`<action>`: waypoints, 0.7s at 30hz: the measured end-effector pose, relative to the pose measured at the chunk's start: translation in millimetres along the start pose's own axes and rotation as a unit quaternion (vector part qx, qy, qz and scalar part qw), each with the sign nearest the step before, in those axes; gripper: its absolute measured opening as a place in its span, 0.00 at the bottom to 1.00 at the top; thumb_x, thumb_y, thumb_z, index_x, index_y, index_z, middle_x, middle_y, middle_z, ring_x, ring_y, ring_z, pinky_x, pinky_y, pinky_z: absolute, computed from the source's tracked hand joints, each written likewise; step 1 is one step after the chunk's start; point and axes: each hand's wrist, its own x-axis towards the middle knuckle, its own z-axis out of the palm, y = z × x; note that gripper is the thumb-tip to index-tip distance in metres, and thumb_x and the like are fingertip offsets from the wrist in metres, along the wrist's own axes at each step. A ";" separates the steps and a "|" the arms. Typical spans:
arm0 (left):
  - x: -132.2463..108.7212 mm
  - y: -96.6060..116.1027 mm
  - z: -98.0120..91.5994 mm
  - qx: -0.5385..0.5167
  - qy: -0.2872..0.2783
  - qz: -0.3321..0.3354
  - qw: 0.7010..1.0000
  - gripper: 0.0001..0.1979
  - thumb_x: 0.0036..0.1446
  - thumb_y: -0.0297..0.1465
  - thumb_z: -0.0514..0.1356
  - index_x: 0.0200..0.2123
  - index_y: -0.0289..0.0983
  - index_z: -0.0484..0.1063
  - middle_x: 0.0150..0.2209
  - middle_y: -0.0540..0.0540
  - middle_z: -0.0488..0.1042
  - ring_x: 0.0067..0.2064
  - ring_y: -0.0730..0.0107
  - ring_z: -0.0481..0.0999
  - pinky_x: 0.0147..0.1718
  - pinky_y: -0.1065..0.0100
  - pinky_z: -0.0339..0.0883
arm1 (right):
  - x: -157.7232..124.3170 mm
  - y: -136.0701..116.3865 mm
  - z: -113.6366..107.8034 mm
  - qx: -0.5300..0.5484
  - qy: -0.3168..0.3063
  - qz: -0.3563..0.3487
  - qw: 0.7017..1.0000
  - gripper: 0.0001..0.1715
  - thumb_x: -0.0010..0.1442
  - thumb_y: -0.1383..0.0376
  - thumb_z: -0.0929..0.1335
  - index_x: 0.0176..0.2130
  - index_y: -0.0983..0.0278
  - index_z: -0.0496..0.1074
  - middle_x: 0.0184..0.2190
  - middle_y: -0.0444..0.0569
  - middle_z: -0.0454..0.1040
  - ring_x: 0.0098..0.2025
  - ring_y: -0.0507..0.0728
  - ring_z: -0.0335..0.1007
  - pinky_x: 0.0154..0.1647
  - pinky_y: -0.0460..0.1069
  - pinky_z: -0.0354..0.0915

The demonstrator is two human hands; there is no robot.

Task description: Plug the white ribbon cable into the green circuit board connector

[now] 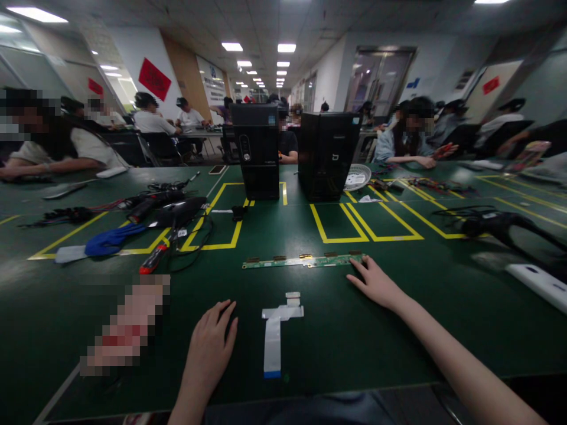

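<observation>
My left hand rests palm down on the green table, fingers together and flat, holding nothing. Just to its right lies a white flat ribbon cable with a blue end, apart from the hand. My right hand reaches forward with fingers stretched out. Its fingertips touch the right end of a long narrow green circuit strip lying crosswise on the table.
Two black computer towers stand behind yellow taped rectangles. At the left lie black cables, a blue cloth and a red-handled tool. A white basket and a white device are at the right. Other people sit around.
</observation>
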 end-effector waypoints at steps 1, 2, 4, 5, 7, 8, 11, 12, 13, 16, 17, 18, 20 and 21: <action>0.1 -0.1 0.5 0.000 0.004 0.004 1.000 0.22 0.65 0.37 0.48 0.53 0.32 0.72 0.52 0.36 0.73 0.54 0.51 0.72 0.53 0.50 0.67 | 0.0 -8.3 1.9 0.001 -0.003 -0.001 1.000 0.46 0.63 0.41 0.55 0.66 0.68 0.58 0.64 0.64 0.55 0.67 0.69 0.49 0.65 0.61 0.53; 0.1 -0.2 0.8 0.000 0.008 0.006 1.000 0.22 0.65 0.37 0.48 0.53 0.32 0.73 0.52 0.36 0.73 0.54 0.51 0.72 0.53 0.50 0.67 | -0.2 -16.3 3.9 0.000 -0.004 -0.001 1.000 0.46 0.63 0.40 0.55 0.66 0.68 0.58 0.64 0.64 0.55 0.68 0.69 0.47 0.66 0.61 0.52; 0.2 -0.1 1.2 0.000 0.012 0.007 1.000 0.21 0.65 0.37 0.48 0.52 0.33 0.73 0.52 0.36 0.73 0.54 0.51 0.72 0.53 0.50 0.67 | -1.4 -31.6 7.6 0.001 -0.009 -0.006 1.000 0.48 0.63 0.39 0.55 0.67 0.68 0.57 0.65 0.64 0.54 0.69 0.70 0.44 0.66 0.62 0.51; 0.2 0.1 1.1 0.000 0.013 0.006 1.000 0.21 0.65 0.37 0.48 0.52 0.34 0.73 0.52 0.37 0.74 0.54 0.51 0.72 0.53 0.50 0.67 | -2.6 -39.0 9.0 0.005 -0.013 -0.014 1.000 0.48 0.62 0.39 0.54 0.67 0.68 0.56 0.65 0.64 0.54 0.69 0.70 0.43 0.65 0.63 0.51; 0.2 0.4 0.7 0.001 0.013 0.003 1.000 0.21 0.65 0.37 0.48 0.52 0.35 0.73 0.52 0.37 0.73 0.54 0.52 0.72 0.53 0.50 0.67 | -5.9 -53.5 10.3 0.017 -0.022 -0.040 0.999 0.48 0.62 0.38 0.53 0.67 0.67 0.55 0.66 0.64 0.52 0.69 0.71 0.42 0.65 0.64 0.52; 0.1 0.5 0.4 0.002 0.011 0.003 1.000 0.21 0.65 0.37 0.47 0.52 0.35 0.73 0.52 0.37 0.73 0.54 0.52 0.72 0.53 0.50 0.67 | -7.8 -60.4 10.3 0.024 -0.027 -0.054 0.998 0.49 0.62 0.37 0.53 0.67 0.66 0.55 0.66 0.64 0.52 0.69 0.71 0.43 0.64 0.64 0.53; -0.2 0.9 -0.2 0.003 0.003 0.001 1.000 0.22 0.65 0.37 0.47 0.54 0.33 0.72 0.53 0.36 0.73 0.54 0.52 0.71 0.53 0.50 0.66 | -12.3 -78.1 8.1 0.032 -0.041 -0.081 0.995 0.48 0.62 0.37 0.53 0.68 0.64 0.55 0.67 0.63 0.51 0.69 0.70 0.44 0.63 0.64 0.55; -0.3 1.0 -0.3 0.002 0.002 -0.001 1.000 0.22 0.65 0.37 0.48 0.54 0.33 0.71 0.53 0.36 0.72 0.55 0.52 0.71 0.53 0.49 0.66 | -12.8 -82.4 7.0 0.027 -0.043 -0.084 0.995 0.48 0.62 0.37 0.53 0.67 0.64 0.55 0.66 0.63 0.52 0.68 0.71 0.45 0.62 0.64 0.56; -0.4 1.1 -0.2 0.001 0.001 -0.003 1.000 0.22 0.65 0.37 0.48 0.54 0.33 0.71 0.53 0.36 0.72 0.55 0.51 0.71 0.53 0.49 0.66 | -12.6 -85.7 5.7 0.018 -0.040 -0.085 0.995 0.48 0.62 0.37 0.53 0.67 0.65 0.56 0.66 0.64 0.54 0.68 0.71 0.47 0.62 0.64 0.56; -0.5 1.1 0.4 -0.003 -0.001 -0.005 1.000 0.22 0.65 0.37 0.48 0.54 0.33 0.71 0.53 0.36 0.72 0.55 0.50 0.71 0.53 0.48 0.67 | -8.3 -89.7 1.8 -0.015 0.004 -0.084 0.996 0.45 0.64 0.39 0.53 0.66 0.65 0.58 0.60 0.64 0.62 0.63 0.70 0.57 0.62 0.67 0.54; -0.4 0.9 0.6 -0.003 -0.001 -0.005 1.000 0.22 0.65 0.37 0.48 0.54 0.33 0.72 0.53 0.36 0.72 0.55 0.50 0.71 0.53 0.48 0.67 | -6.2 -89.7 0.6 -0.023 0.027 -0.087 0.996 0.43 0.65 0.41 0.53 0.65 0.65 0.60 0.59 0.63 0.65 0.61 0.70 0.59 0.62 0.67 0.53; -0.4 0.5 0.8 -0.003 -0.003 -0.004 1.000 0.22 0.65 0.37 0.48 0.54 0.33 0.71 0.53 0.36 0.72 0.55 0.51 0.71 0.53 0.48 0.66 | -4.0 -89.4 -0.5 -0.025 0.048 -0.094 0.994 0.41 0.65 0.42 0.53 0.64 0.64 0.61 0.58 0.62 0.66 0.60 0.69 0.60 0.62 0.68 0.53; -0.4 -0.9 1.2 0.000 -0.004 -0.005 1.000 0.22 0.65 0.37 0.48 0.54 0.34 0.71 0.53 0.37 0.72 0.56 0.51 0.70 0.54 0.49 0.66 | -0.4 -88.8 -1.7 -0.018 0.074 -0.131 0.988 0.35 0.67 0.46 0.55 0.61 0.63 0.65 0.59 0.61 0.65 0.61 0.68 0.59 0.63 0.67 0.51; -0.6 -1.5 1.5 0.002 -0.005 -0.005 1.000 0.22 0.65 0.37 0.47 0.54 0.34 0.71 0.54 0.37 0.72 0.56 0.52 0.70 0.54 0.49 0.66 | 0.9 -88.6 -1.6 -0.008 0.075 -0.159 0.984 0.33 0.67 0.48 0.56 0.61 0.62 0.66 0.60 0.59 0.63 0.62 0.67 0.57 0.64 0.66 0.50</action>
